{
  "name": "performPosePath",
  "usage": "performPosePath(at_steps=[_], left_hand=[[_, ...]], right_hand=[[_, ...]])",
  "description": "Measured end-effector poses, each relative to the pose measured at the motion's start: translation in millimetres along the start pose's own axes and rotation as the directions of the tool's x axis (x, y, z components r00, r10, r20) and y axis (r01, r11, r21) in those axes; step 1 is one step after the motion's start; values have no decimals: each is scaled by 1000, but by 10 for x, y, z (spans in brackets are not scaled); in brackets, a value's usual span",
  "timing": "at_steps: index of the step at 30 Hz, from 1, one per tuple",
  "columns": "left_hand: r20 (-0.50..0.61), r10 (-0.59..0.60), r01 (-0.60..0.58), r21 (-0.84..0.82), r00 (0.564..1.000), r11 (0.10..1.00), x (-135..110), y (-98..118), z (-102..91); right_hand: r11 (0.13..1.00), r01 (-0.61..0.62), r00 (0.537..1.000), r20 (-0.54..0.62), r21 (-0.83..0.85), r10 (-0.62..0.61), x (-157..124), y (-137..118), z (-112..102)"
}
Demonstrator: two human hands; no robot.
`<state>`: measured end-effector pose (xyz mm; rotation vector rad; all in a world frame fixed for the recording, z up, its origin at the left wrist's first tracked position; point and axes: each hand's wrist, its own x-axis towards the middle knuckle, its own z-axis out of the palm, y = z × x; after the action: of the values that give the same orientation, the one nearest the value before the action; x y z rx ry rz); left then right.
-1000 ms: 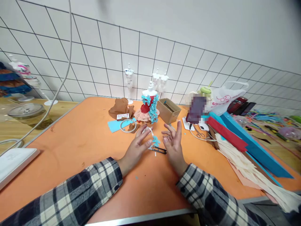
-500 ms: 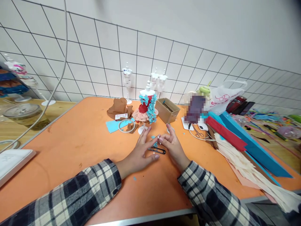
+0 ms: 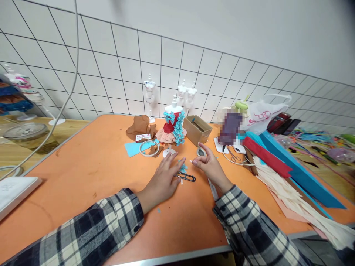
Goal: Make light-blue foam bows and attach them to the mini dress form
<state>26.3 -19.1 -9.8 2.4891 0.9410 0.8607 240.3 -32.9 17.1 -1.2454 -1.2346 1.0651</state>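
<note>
My left hand lies low over the orange table with its fingers stretched out. Its fingertips are beside black thread snips and a small blue fabric piece. Between thumb and forefinger, my right hand pinches a tiny white piece. A grey-and-white roll, perhaps tape, lies just behind the right fingers, and a pale strip shows under the right wrist. Behind both hands stands a small dress form in a red, blue and pink ruffled dress.
Brown fabric, a blue sheet and a white ring lie at the back left. A cardboard box stands behind. Scissors, cables and fabric strips are at the right, a white box far left.
My right hand has moved right, away from the left, with the white piece in its pinch. The left fingers have come down closer to the snips. The roll and pale strip show more.
</note>
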Motion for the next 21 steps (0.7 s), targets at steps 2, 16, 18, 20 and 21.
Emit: performPosePath(at_steps=[2,16,18,20,21], left_hand=[[-25,-22,21,-15,999,1000,20,-44,-5],[-40,33,-35,-69,999,997,23,-43,8],[-47,39,-42,-69,998,997,28,-40,-1],[-41,41,-44,-64,998,997,31,-36,-5],[-33,39,-41,-60,999,997,31,-36,-4]], right_hand=[[995,-25,1000,-6,-97,24,41,35,-150],[793,-150,967,81,-590,243,214,240,-686],[779,-161,963,77,-606,258,218,243,-701],[758,-174,960,64,-628,273,223,248,-710],[739,-183,959,47,-648,280,227,248,-707]])
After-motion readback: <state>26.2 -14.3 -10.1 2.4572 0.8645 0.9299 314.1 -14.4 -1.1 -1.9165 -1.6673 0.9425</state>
